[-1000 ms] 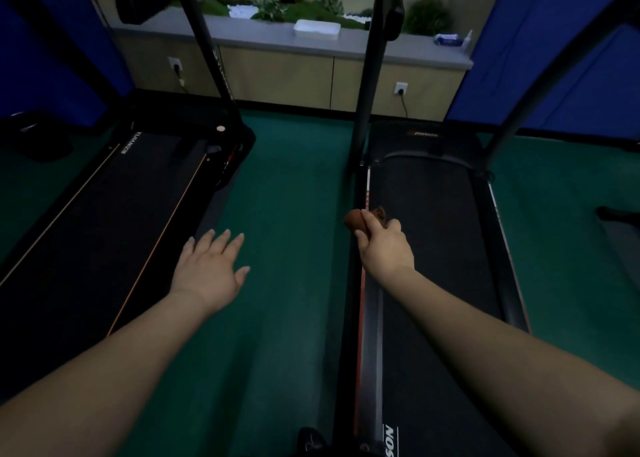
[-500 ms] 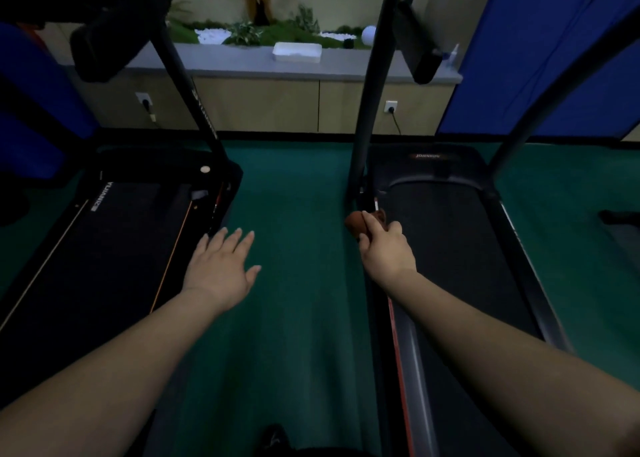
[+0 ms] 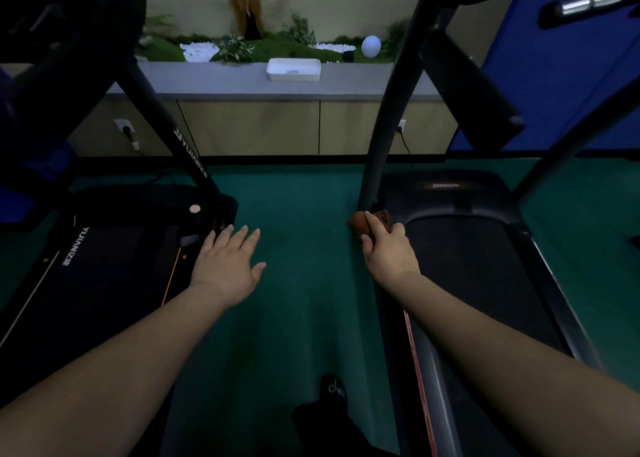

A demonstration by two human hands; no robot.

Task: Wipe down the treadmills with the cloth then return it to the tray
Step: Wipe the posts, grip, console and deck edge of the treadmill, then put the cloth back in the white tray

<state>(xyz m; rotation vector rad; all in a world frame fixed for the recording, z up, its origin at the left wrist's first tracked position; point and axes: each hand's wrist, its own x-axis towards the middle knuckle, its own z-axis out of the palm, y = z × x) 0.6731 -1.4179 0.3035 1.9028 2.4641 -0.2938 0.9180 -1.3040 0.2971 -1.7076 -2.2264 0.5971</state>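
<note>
Both hands have slid forward along the machines. Her right hand [image 3: 388, 248] grips the brown cloth [image 3: 360, 222], bunched against the right treadmill [image 3: 478, 283] beside its upright post [image 3: 384, 127]; the left hand [image 3: 225, 266] hovers flat, fingers spread, well apart, holding nothing.

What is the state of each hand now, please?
Left hand: open, fingers spread, holding nothing.
Right hand: closed on the bunched brown cloth.
</note>
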